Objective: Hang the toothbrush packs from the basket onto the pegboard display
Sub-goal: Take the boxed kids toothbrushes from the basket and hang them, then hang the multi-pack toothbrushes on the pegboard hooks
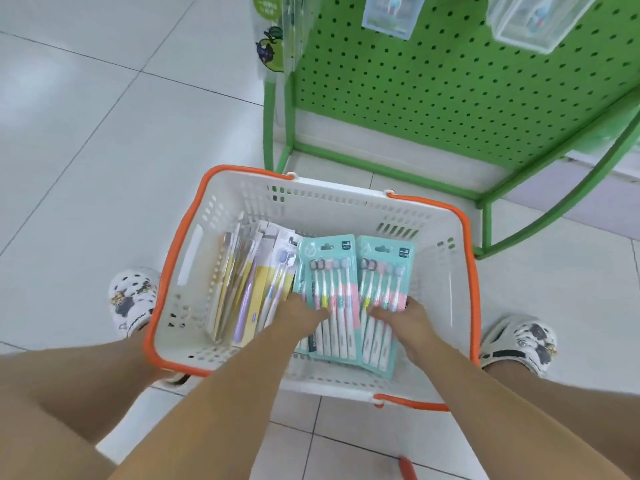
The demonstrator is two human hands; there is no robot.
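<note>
Left hand and right hand each gripping a teal five-toothbrush pack inside the white orange-rimmed basket, print unreadable, green pegboard display just beyond, yellow packs alongside

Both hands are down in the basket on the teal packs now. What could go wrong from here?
1. The left hand and right hand each rest on a separate teal pack; lifting both at once may leave no free hand for hooking.
2. The packs overlap, so a neighbour could drag along.
3. The pegboard hooks aren't visible here.
</note>
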